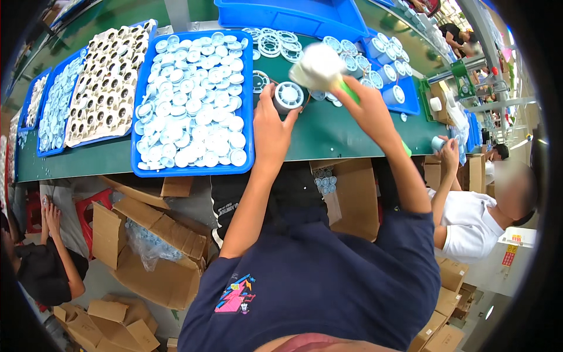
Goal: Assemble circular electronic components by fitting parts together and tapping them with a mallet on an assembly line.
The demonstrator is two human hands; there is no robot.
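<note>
My left hand (273, 128) grips a grey cylindrical part with a white spoked cap (288, 95), holding it upright on the green bench (334, 138). Raised to its right, my right hand (368, 108) is wrapped around the green handle of a mallet. The mallet's bulky white head (319, 63) is slightly blurred and hangs above the bench, apart from the capped part. Beside my left fingers lies a round spoked part (260, 80) with a dark centre. More pale round parts lie partly hidden behind the mallet.
Left of my hand stands a blue tray (251, 135) heaped with pale blue caps; further trays continue leftward. White rings (271, 44) lie behind. A blue tray (412, 100) of cylinders sits right. Cardboard boxes (158, 281) stand below. Co-workers sit at both sides, including one in white (469, 226).
</note>
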